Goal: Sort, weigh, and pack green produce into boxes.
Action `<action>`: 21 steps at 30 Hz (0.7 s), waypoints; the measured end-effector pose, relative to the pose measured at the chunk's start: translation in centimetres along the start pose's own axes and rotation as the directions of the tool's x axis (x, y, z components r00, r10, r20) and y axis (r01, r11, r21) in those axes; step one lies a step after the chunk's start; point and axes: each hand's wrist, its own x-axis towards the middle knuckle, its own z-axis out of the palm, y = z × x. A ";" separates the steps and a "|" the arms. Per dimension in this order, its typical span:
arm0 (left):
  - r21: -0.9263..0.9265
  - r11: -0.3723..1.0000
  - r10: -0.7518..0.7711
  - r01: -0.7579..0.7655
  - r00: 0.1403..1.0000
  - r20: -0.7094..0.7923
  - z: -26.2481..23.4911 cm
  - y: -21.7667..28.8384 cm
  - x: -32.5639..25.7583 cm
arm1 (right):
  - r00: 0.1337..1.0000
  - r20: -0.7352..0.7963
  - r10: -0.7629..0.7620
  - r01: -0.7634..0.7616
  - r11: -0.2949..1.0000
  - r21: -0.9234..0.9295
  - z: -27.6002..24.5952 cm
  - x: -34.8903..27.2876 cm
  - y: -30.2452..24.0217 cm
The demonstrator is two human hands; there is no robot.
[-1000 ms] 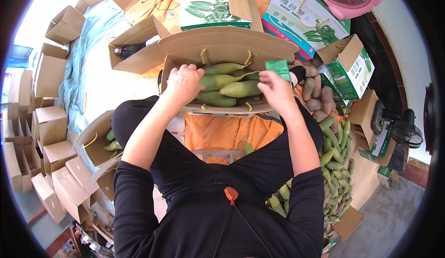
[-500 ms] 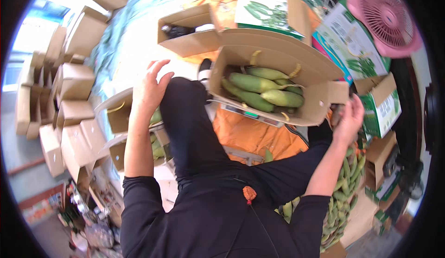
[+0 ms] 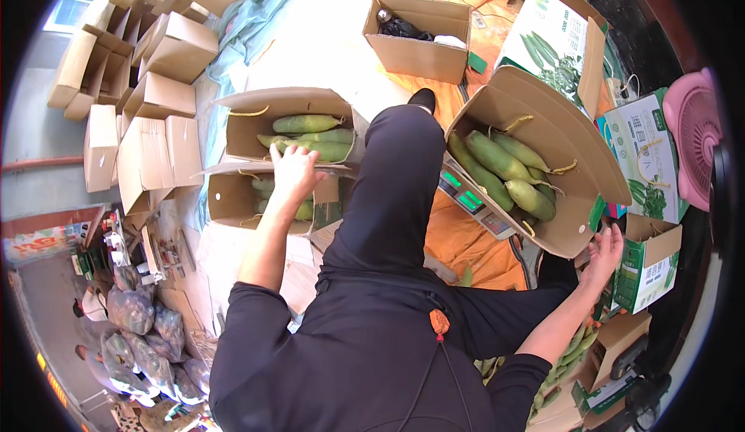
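Observation:
Long green radishes (image 3: 497,158) lie in an open cardboard box (image 3: 586,149) that stands tilted on a digital scale (image 3: 473,202) with a lit green display. At that box's lower right corner is my right hand (image 3: 602,257), fingers extended and apart; whether they touch the cardboard I cannot tell. On the left, my left hand (image 3: 296,172) has its fingers spread over the shared edge of two more boxes. The farther box (image 3: 242,141) holds several green radishes (image 3: 310,137), and the fingertips come close to them. More radishes lie in the nearer box (image 3: 225,197), partly hidden by my forearm.
Empty cartons (image 3: 159,149) stack up at the left. Ahead is a small carton (image 3: 423,56) with a black item inside. Printed boxes (image 3: 543,36) and a pink fan (image 3: 691,141) line the right. Loose radishes (image 3: 570,354) pile beside my right arm; an orange sheet (image 3: 497,265) covers the floor.
The view has swung left. My left hand has moved from beside my knee to over the two left boxes. My right hand stays by the corner of the box on the scale.

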 end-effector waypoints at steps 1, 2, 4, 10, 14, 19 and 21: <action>0.034 0.998 0.045 -0.044 0.999 -0.020 0.2 0.1 0.2 | 1.000 0.013 -0.005 0.005 1.000 -0.006 0.3 0.0 0.1; 0.040 0.996 0.085 -0.083 0.995 -0.045 0.9 0.4 0.4 | 0.999 0.045 0.014 -0.012 0.999 -0.047 0.6 0.0 0.1; 0.012 0.994 0.106 -0.106 0.994 -0.009 1.5 2.3 2.0 | 0.990 0.137 -0.044 0.056 0.995 -0.081 -0.6 1.5 2.5; -0.085 0.994 0.076 -0.065 0.989 0.124 6.1 2.6 3.8 | 0.967 0.253 0.030 0.032 0.971 -0.235 -1.3 2.0 3.9; -0.057 0.995 0.087 -0.081 0.990 0.110 8.0 1.2 3.3 | 0.957 0.280 0.069 0.018 0.954 -0.298 -0.3 0.5 2.9; -0.074 0.992 0.113 -0.104 0.984 0.136 8.7 0.5 3.1 | 0.962 0.195 0.189 -0.056 0.841 -0.537 0.9 -0.8 1.0; -0.055 0.991 0.131 -0.124 0.980 0.152 7.9 0.7 2.1 | 0.967 0.245 0.071 0.042 0.902 -0.429 -0.3 0.6 2.8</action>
